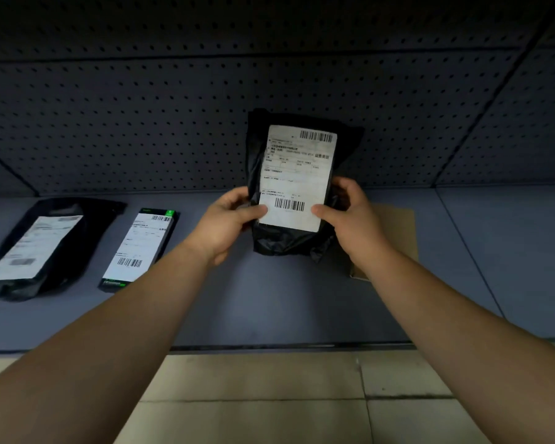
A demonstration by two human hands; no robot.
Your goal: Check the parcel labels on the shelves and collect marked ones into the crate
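Note:
I hold a black plastic parcel point(297, 238) upright above the shelf, its white label with two barcodes facing me. My left hand point(228, 224) grips its left edge, thumb on the label's lower left corner. My right hand point(350, 216) grips the right edge, thumb on the label's lower right corner. On the shelf at the far left lies another black bag parcel point(45, 248) with a white label. Beside it lies a slim black and green box parcel point(140, 246), label up. No crate is in view.
The grey shelf board point(269, 302) has a perforated back panel point(173, 123). A flat brown cardboard piece point(394, 232) lies on the shelf behind my right hand. Pale floor tiles point(269, 395) show below the shelf's front edge.

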